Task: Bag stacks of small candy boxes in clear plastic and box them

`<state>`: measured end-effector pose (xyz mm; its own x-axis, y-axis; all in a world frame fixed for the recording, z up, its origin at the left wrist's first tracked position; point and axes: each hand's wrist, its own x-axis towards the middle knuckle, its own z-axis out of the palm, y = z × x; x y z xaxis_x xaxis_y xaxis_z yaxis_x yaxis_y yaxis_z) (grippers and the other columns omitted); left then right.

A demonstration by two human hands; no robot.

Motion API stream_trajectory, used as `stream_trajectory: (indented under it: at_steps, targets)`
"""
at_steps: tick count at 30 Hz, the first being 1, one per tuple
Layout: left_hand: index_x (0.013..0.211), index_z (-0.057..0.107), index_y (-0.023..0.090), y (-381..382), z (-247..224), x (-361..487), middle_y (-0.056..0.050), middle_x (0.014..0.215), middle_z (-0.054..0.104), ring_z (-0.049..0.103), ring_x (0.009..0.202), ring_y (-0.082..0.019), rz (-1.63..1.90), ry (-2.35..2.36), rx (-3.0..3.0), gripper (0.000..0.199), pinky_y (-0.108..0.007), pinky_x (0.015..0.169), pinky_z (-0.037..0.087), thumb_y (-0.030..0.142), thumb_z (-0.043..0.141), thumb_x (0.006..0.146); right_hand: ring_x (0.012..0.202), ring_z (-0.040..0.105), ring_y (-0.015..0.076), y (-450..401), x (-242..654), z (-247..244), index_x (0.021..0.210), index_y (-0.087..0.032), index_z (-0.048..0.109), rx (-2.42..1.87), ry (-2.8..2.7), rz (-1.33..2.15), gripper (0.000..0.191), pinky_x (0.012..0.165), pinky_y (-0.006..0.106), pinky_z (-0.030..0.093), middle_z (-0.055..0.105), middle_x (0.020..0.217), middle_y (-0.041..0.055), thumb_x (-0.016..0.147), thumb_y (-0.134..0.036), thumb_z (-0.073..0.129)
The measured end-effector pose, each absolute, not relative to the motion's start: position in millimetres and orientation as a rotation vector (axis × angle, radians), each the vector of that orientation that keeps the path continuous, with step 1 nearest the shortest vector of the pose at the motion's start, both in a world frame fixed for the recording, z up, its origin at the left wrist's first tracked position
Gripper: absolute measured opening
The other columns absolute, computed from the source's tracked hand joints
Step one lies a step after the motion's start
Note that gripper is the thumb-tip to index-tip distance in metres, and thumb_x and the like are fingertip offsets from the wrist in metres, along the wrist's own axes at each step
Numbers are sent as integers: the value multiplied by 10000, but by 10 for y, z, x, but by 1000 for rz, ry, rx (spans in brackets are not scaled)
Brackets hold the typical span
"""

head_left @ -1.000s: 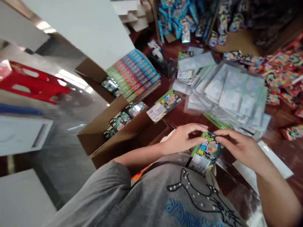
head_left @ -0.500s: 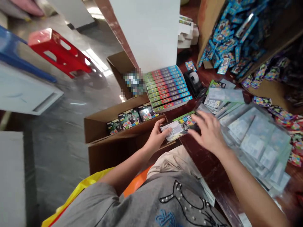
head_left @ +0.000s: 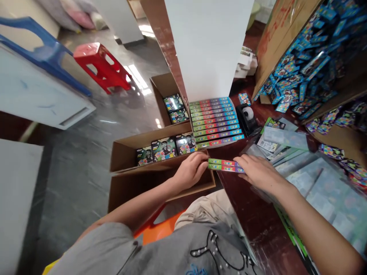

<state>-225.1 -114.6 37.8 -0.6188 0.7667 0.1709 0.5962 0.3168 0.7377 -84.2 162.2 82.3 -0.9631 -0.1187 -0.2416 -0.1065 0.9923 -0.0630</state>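
Here, left hand (head_left: 191, 169) and right hand (head_left: 259, 172) face inward, their grip pinching two stacked boxes (head_left: 223, 165) endwise.

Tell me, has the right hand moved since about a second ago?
Yes. Judged against the black tape dispenser on the table, the right hand has come closer to it, shifting leftward and away from the body.

Red plastic stool (head_left: 99, 69): is standing on grey floor (head_left: 80, 172), beyond the table's (head_left: 252, 217) left edge. Blue plastic seat (head_left: 53, 54): is showing beside white slotted panel (head_left: 34, 86).
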Motion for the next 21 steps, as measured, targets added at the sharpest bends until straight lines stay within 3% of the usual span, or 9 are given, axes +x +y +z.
stream_trajectory:
  at_steps: [4, 7, 10, 15, 18, 21]
  targets:
    - [1537, 555, 94, -856, 376, -2389, -240, 1494, 679, 627, 1430, -368, 1007, 2442, 1299, 659, -548, 1227, 483, 573, 334, 1143, 1132, 706, 289, 1642, -792, 835, 1334, -220, 620, -186, 2915, -139, 330, 903, 391, 469, 749, 1237, 82, 1014, -242, 699]
    - [1659, 407, 54, -738, 420, -2488, -262, 1502, 677, 671, 1381, -409, 917, 2412, 1175, 832, -598, 1186, 488, 677, 276, 1122, 1114, 690, 273, 1743, -767, 901, 1335, -234, 618, -231, 3014, -151, 335, 905, 387, 455, 762, 1241, 70, 1007, -186, 667]
    - [1707, 335, 76, -754, 460, -2554, -243, 1529, 668, 708, 1342, -416, 929, 2321, 1137, 935, -605, 1149, 506, 765, 191, 1091, 1129, 670, 285, 1849, -863, 951, 1369, -240, 624, -324, 3141, -70, 465, 934, 405, 448, 773, 1270, 68, 932, -83, 654]
    - [1653, 467, 100, -862, 398, -2669, -223, 1596, 625, 651, 1438, -406, 1042, 2269, 1236, 1070, -516, 1158, 533, 879, 96, 1020, 1186, 674, 275, 1942, -1163, 948, 1351, -231, 661, -474, 3255, -61, 565, 957, 413, 466, 781, 1318, 72, 841, 6, 606]
    - [1543, 595, 90, -910, 318, -2750, -228, 1415, 745, 739, 1283, -394, 1055, 2234, 1376, 1133, -501, 1074, 573, 893, 13, 995, 1191, 693, 274, 2018, -1195, 972, 1344, -237, 658, -489, 3254, -154, 587, 967, 416, 500, 780, 1315, 71, 816, 10, 590]
    - [1439, 682, 158, -953, 246, -2755, -170, 1233, 817, 790, 1113, -330, 987, 2231, 1479, 882, -457, 1009, 595, 830, 254, 1060, 1195, 711, 294, 2170, -1014, 1038, 1365, -247, 632, -388, 3291, -315, 535, 983, 447, 550, 769, 1320, 86, 864, -62, 609]
